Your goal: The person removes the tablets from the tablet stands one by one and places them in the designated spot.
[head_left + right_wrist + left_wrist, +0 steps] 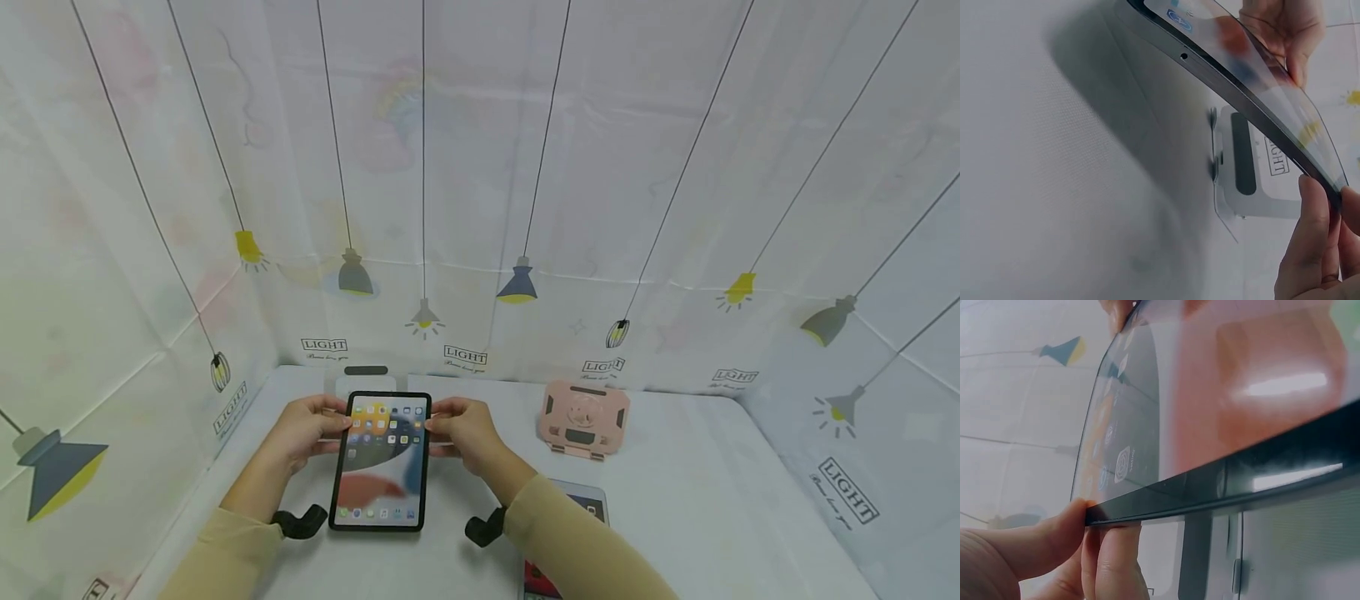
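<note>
A black tablet (382,462) with a lit home screen is held between both hands, lengthwise towards me. My left hand (330,425) pinches its upper left edge, thumb on the rim and fingers (1107,562) underneath. My right hand (442,427) pinches the upper right edge the same way, fingers (1310,250) curled behind it. In the right wrist view the tablet (1241,81) is tilted above the table and casts a shadow. A white stand (365,379) sits just behind the tablet's far end.
A pink folding stand (583,417) is propped to the right. Another flat device (588,500) lies partly under my right forearm. White cloth walls printed with lamps close in the table (712,500) on the left, back and right.
</note>
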The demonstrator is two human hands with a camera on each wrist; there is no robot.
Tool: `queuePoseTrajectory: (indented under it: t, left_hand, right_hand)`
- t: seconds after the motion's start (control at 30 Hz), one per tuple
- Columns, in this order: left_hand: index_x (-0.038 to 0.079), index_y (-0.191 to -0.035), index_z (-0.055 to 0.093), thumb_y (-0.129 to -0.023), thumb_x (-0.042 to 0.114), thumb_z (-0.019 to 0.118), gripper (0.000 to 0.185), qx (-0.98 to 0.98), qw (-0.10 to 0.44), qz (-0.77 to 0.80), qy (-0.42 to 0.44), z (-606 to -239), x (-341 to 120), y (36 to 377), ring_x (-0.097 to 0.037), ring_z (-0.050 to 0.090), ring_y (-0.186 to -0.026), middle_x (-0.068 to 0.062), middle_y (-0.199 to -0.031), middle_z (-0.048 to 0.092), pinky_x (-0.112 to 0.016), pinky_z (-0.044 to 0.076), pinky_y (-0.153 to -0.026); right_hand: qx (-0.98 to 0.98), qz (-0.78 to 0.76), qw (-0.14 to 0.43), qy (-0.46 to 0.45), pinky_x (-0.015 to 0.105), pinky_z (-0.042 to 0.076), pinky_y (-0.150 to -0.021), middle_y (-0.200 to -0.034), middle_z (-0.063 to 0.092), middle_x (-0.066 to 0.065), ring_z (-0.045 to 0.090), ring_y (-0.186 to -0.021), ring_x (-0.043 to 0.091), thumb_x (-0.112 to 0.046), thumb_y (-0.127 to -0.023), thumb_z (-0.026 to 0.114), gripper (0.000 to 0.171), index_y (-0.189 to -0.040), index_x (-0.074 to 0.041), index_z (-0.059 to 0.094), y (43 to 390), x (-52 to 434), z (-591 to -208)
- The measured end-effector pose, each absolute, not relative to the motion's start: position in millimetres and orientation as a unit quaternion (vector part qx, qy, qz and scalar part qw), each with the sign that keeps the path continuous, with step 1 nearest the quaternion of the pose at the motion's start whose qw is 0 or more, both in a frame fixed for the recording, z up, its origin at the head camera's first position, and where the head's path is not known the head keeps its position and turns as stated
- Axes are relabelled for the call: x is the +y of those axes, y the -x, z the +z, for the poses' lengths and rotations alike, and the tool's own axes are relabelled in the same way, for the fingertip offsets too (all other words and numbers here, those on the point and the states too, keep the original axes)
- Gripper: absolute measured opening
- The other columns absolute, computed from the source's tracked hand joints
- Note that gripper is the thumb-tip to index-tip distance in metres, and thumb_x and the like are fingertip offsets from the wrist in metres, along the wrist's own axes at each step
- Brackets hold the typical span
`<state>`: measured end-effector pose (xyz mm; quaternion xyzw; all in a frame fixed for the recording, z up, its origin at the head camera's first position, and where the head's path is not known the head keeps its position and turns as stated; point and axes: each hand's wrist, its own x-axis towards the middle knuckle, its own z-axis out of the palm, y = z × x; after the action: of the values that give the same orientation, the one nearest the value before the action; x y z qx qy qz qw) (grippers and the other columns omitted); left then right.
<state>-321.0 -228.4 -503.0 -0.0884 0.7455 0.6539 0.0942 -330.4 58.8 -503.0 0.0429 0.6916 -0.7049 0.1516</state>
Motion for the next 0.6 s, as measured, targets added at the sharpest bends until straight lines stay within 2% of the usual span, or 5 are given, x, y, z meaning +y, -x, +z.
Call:
queuePoseTrajectory:
  t: [0.6]
  left_hand:
    - [-0.003, -0.129, 0.063, -0.095, 0.005, 0.076, 0.037, 0.75, 0.123, 0.642, 0.102, -516, -220, 314, -0.017, 0.074, -0.084, -0.012, -0.105, 0.076, -0.03, 0.067, -0.065]
  right_hand:
    - [0.697, -0.694, 0.168, -0.055, 0.034, 0.069, -0.069, -0.105, 0.079, 0.011, 0.077, -0.082, 0.018, -0.003, -0.093, 0.078, 0.026, -0.118, -0.005, 0.075, 316, 66, -511]
